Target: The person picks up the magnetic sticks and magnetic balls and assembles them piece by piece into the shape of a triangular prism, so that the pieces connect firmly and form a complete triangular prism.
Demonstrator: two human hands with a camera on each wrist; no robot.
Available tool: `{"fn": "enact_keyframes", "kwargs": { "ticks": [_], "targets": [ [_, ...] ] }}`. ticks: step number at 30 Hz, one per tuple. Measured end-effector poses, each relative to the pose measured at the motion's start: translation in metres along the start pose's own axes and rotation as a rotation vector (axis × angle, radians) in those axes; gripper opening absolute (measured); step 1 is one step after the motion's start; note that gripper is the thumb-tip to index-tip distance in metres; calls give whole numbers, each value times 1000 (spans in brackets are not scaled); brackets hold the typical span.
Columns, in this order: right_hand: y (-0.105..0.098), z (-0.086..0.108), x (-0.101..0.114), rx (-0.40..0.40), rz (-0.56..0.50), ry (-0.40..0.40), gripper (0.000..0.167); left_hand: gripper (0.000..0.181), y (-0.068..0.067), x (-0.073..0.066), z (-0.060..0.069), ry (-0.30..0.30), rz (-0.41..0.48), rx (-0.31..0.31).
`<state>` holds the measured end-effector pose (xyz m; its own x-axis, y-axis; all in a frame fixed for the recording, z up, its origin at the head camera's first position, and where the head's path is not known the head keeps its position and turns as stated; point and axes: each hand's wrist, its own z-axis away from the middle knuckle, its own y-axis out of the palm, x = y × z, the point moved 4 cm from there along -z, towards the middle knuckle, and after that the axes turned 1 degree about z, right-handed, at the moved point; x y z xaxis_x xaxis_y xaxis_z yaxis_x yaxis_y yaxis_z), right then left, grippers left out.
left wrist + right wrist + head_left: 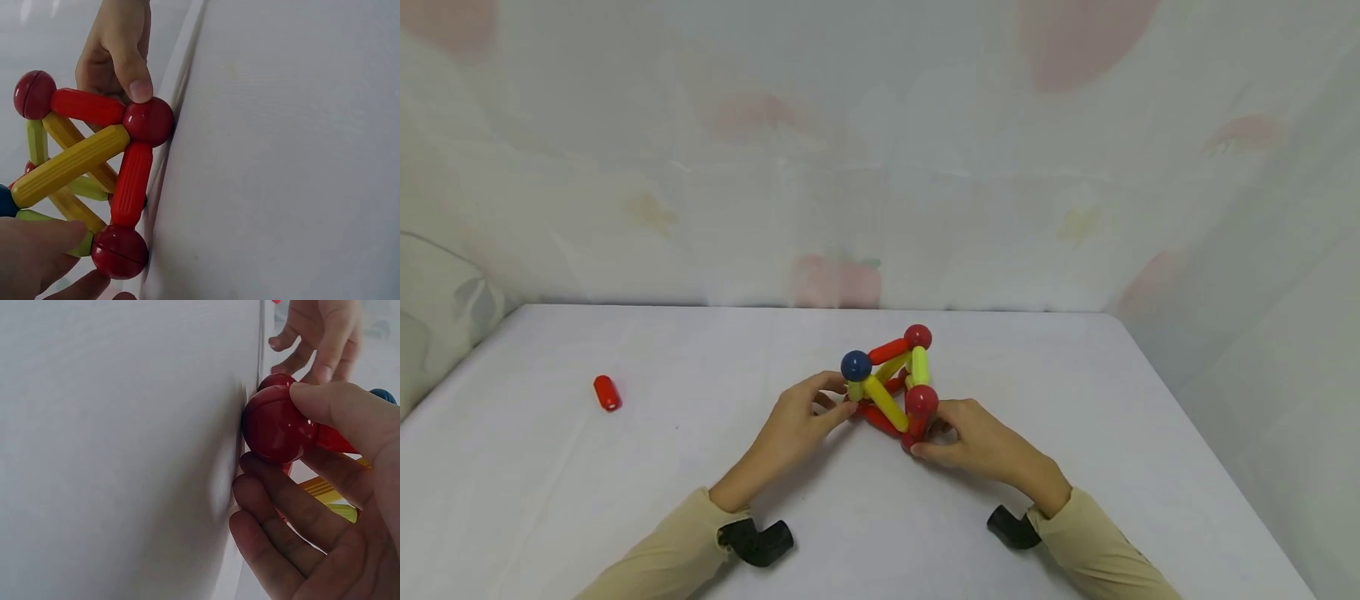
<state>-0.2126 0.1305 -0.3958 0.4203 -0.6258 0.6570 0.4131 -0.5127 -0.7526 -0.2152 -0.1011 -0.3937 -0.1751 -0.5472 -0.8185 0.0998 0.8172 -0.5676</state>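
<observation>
A frame of magnetic building sticks and balls (pixel 886 403) stands on the white table between both hands. Red, yellow and light green sticks join red balls and one blue ball (pixel 856 366), which sits at the upper left corner. My left hand (pixel 797 421) holds the frame's left side, thumb and fingers about the light green stick (pixel 82 245) above a lower red ball (pixel 119 252). At the near right corner, my right hand (pixel 992 446) pinches the bottom red ball (pixel 278 425) with its thumb on top in the right wrist view. Part of the frame's far side is hidden.
A loose red stick (pixel 607 392) lies on the white table (pixel 700 350) to the left. Behind the far edge hangs a pale patterned curtain (pixel 880 208). A patterned cushion-like shape (pixel 445 308) borders the table on the left.
</observation>
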Motion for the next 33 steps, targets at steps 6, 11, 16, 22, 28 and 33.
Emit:
{"fn": "enact_keyframes", "kwargs": {
  "ticks": [6,11,16,22,28,33],
  "targets": [
    [-1,1,1,-11,-11,-13,26,18,1,5,-1,13,-29,44],
    [-2,2,0,-25,-17,-10,26,16,0,4,0,22,-38,64],
    [-3,3,-1,-32,-16,-6,24,18,0,3,2,16,-50,88],
    [-2,3,-2,-36,-11,-1,26,18,-1,2,5,28,-55,113],
    [-2,2,-2,-41,-5,-6,27,17,-6,1,8,27,-73,138],
    [-1,3,-2,-35,-10,3,27,22,-15,3,10,50,-84,126]
  ]
}}
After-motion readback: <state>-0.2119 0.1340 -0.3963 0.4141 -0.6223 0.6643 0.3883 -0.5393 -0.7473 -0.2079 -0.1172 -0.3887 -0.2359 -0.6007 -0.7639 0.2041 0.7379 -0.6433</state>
